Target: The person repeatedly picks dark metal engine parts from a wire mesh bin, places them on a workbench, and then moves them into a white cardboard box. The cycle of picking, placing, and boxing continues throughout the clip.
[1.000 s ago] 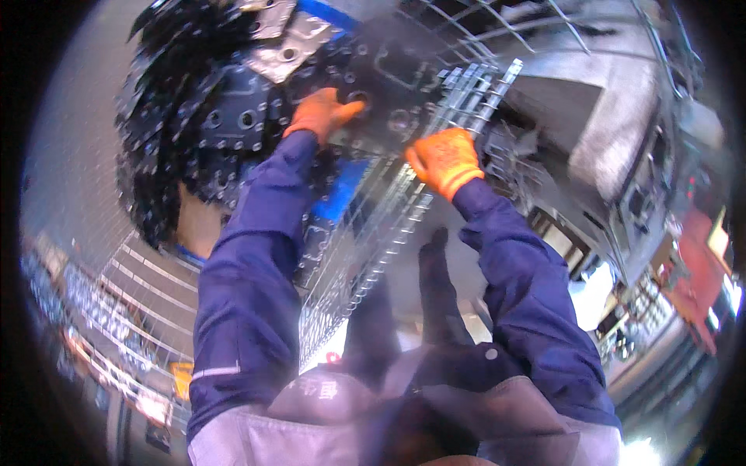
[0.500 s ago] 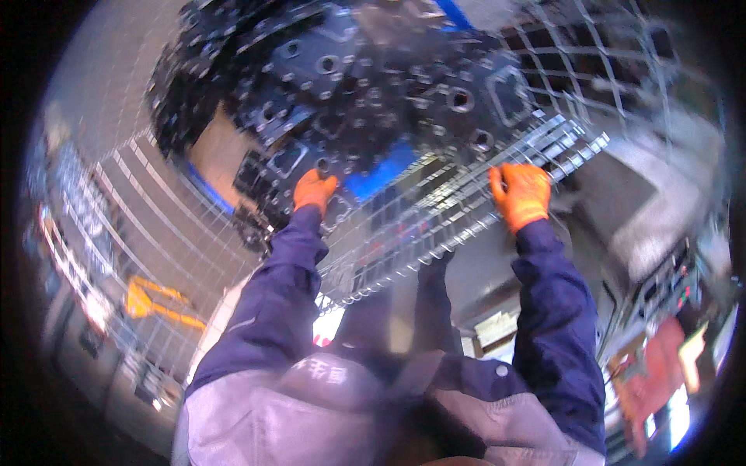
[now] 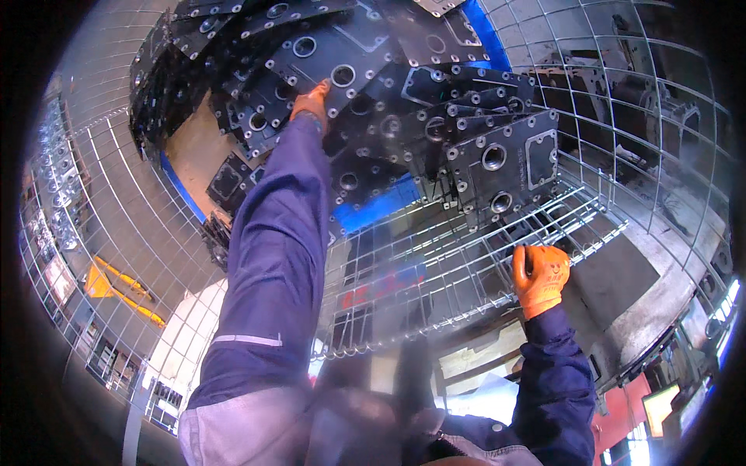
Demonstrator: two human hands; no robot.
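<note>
My orange-gloved left hand reaches onto a black perforated metal plate, grip unclear; my right hand clamps the wire-mesh cage's folded front panel. I'd grasp the plate's edge firmly before lifting.

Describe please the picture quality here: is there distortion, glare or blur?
Head view: strong fisheye, so the wire cage bars bend toward a dark round rim. Bright daylight glares at the lower edges, while the black metal plates stay dim but sharp. The left hand and right hand look clear; the dark clothing at the bottom centre is blurred.
</note>
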